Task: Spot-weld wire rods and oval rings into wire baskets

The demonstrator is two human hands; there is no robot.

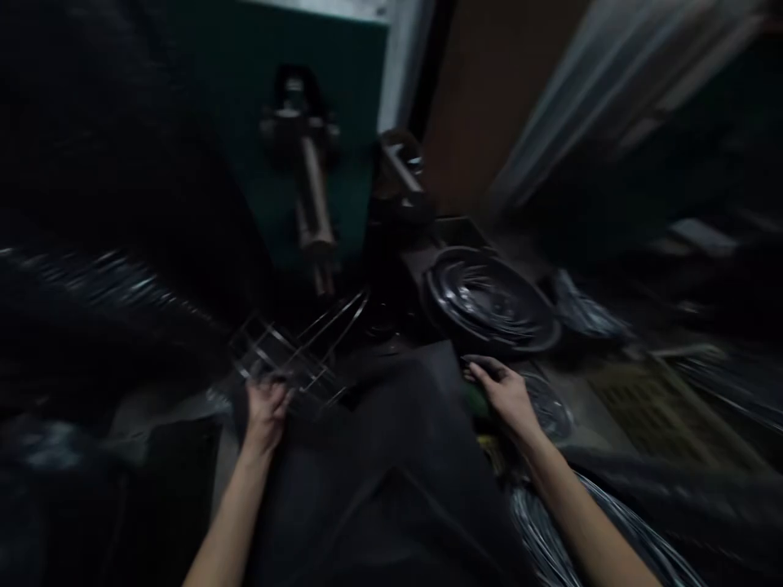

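My left hand [267, 408] is closed around the edge of a wire rack [287, 359], a frame of thin bent metal rods with a long loop at its far right. My right hand [498, 387] hangs over the right side of the dark cloth [391, 456] on my lap, its fingers pinched together. Whatever is between those fingers, if anything, is too dark and blurred to tell. Just beyond my right hand sits a round black basin [544, 314] with coiled wire-like pieces [483, 293] in it.
A machine with a metal arm [315, 191] stands ahead against a green panel [348, 90]. Bundles of metal wire [544, 530] lie at my lower right, near a yellowish crate [648, 408]. Dark shiny sheeting [122, 277] rises on the left. The scene is dim and blurred.
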